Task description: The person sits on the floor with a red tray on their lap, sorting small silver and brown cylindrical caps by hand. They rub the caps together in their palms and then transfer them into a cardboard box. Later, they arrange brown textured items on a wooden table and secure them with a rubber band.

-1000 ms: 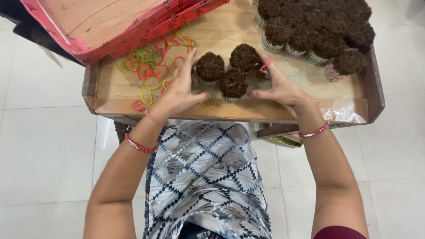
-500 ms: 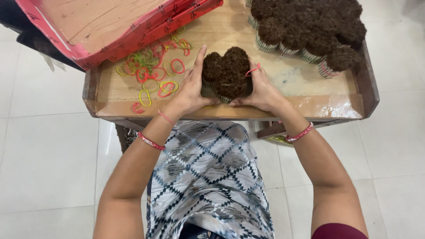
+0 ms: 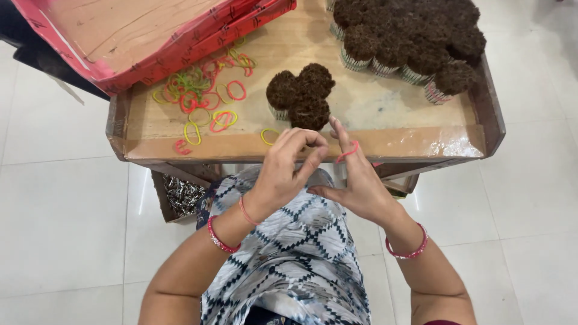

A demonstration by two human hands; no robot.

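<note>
Right hand looped with red band, red flat box upper left

Three dark bundles sit clustered mid-tray. Behind them to the right, one bigger heap, about ten bundles, hard to split. Left of the trio, a scatter of rubber bands, roughly fifteen, too tangled for a sure count. One pink band on a finger. One red lid. Two hands, three bangles.
</note>
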